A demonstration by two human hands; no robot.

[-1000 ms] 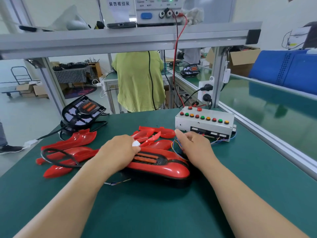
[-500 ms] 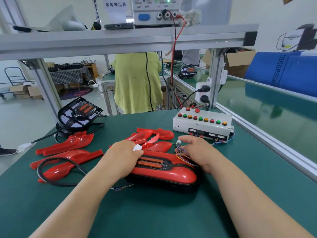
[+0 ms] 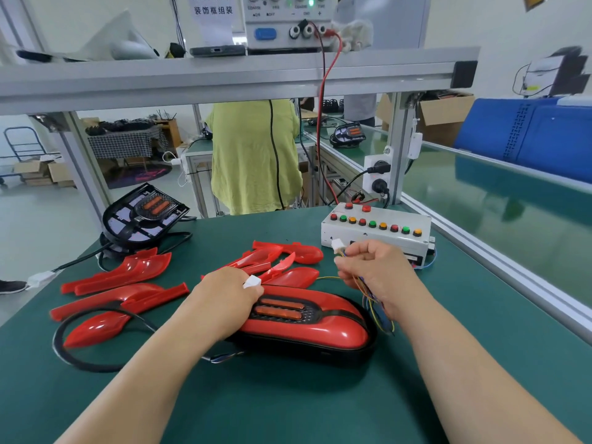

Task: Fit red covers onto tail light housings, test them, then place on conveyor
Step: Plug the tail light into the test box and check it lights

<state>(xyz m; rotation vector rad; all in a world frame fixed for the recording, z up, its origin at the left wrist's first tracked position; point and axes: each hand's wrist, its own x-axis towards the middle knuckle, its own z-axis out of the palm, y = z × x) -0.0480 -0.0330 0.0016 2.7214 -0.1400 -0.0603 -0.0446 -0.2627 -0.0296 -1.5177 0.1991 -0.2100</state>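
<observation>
A tail light [image 3: 307,328] with its red cover fitted lies on the green bench in front of me. My left hand [image 3: 227,302] presses down on its left end, and a white connector [image 3: 252,281] shows at its fingertips. My right hand [image 3: 378,277] pinches a second white connector [image 3: 337,245] with its bundle of coloured wires [image 3: 374,302], held up just in front of the white test box [image 3: 378,232]. Several loose red covers [image 3: 128,283] lie to the left and behind.
A bare black housing [image 3: 144,213] leans at the bench's back left, its black cable [image 3: 80,341] looping across the covers. The green conveyor [image 3: 499,200] runs along the right behind an aluminium rail. A person in a yellow-green shirt [image 3: 253,158] stands beyond the bench.
My right hand has lifted off the bench with the connector and wires, up toward the test box. My left hand stays on the tail light.
</observation>
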